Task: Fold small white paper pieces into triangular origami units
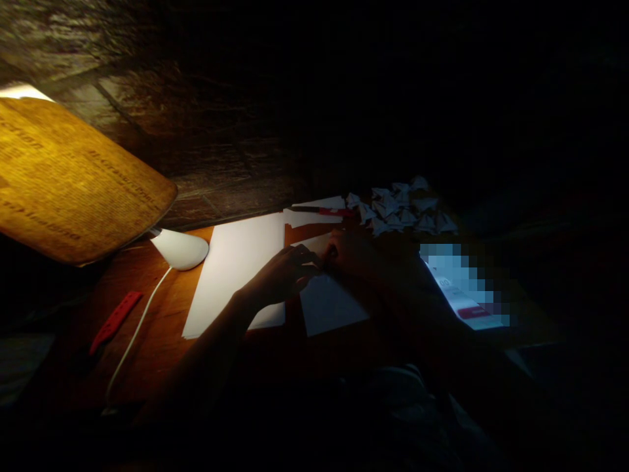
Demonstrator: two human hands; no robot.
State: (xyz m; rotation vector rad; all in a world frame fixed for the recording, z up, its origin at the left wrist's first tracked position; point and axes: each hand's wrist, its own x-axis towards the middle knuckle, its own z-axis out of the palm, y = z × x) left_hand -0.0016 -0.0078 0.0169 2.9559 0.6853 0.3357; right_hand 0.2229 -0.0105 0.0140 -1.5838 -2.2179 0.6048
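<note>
The scene is very dark, lit by a small lamp. My left hand (pixel 285 272) and my right hand (pixel 351 255) meet over a small sheet of white paper (pixel 329 305) on the wooden table (pixel 157 328). Fingers of both hands are curled and pinch the paper's upper edge. A larger white sheet (pixel 236 269) lies under my left hand. Behind the hands sits a pile of several small folded paper pieces (pixel 403 206).
A white lamp base (pixel 179 249) with its cord (pixel 132 334) stands at the left under a yellow printed shade (pixel 69 183). A red ruler-like strip (pixel 115 321) lies at the left. A red-handled tool (pixel 329 211) rests on paper scraps. A glowing screen (pixel 462 288) lies at the right.
</note>
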